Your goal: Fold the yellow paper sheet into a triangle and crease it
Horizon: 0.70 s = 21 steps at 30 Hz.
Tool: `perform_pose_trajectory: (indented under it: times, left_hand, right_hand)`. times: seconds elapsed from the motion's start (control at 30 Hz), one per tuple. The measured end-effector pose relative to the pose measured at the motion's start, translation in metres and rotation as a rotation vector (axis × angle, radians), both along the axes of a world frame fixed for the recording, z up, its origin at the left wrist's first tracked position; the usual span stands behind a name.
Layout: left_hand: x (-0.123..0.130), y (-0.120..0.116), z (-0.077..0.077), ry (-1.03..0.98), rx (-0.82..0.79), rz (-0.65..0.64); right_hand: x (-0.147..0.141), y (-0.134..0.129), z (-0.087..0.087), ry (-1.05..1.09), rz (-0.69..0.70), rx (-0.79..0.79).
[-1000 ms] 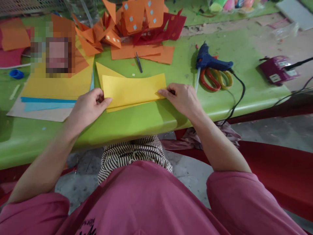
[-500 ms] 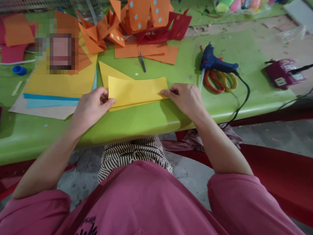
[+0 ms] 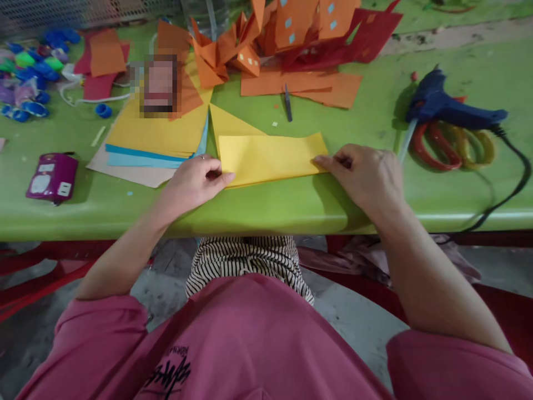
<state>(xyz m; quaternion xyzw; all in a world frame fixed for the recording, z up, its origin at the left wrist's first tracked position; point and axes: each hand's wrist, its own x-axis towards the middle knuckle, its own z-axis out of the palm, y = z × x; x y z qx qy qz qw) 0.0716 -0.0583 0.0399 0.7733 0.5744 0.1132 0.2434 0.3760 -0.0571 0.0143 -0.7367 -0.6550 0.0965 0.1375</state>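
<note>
A folded sheet of yellow paper (image 3: 270, 159) lies near the table's front edge. My left hand (image 3: 197, 180) pinches its lower left corner between thumb and fingers. At the right end, my right hand (image 3: 364, 172) grips the paper with the thumb on top; the fingers curl partly out of sight. Behind the folded sheet a yellow triangular piece of paper (image 3: 231, 123) sticks up to the left. Farther back, dark tweezers (image 3: 288, 103) rest on the table beside orange paper strips (image 3: 300, 83).
A blue glue gun (image 3: 449, 103) lies at right over scissors (image 3: 437, 147) with red and yellow handles. Stacked coloured paper (image 3: 145, 136) sits left, near a purple box (image 3: 53, 176) and a blue cap (image 3: 103, 110). Folded orange paper shapes (image 3: 245, 41) stand at the back.
The view has swung left, so things appear farther right. The folded paper's top layer now lies closer over the lower edge. Both hands keep their hold at its ends.
</note>
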Motion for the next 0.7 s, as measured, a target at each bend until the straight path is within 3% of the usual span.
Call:
perform_pose_trajectory:
  times: [0.23, 0.37, 0.43, 0.53, 0.63, 0.7]
  left_hand:
    - [-0.004, 0.003, 0.001, -0.033, 0.002, -0.012]
    - [-0.006, 0.008, -0.005, -0.058, 0.01, -0.014]
    - [-0.007, 0.01, -0.007, -0.062, -0.011, -0.034]
    - [-0.009, 0.013, -0.007, -0.029, 0.004, -0.091]
    - [-0.008, 0.019, -0.009, 0.004, 0.08, -0.167]
    - [-0.008, 0.024, -0.011, 0.011, 0.12, -0.215]
  right_hand:
    - [-0.005, -0.003, 0.004, 0.0, -0.023, 0.025]
    - [0.002, -0.006, 0.004, 0.192, -0.026, 0.026]
    - [0.009, -0.005, 0.001, 0.341, 0.055, 0.041]
    - [0.019, -0.003, -0.006, 0.456, 0.283, 0.106]
    - [0.021, -0.001, -0.009, 0.401, 0.498, 0.138]
    - [0.019, -0.001, -0.008, 0.337, 0.489, 0.149]
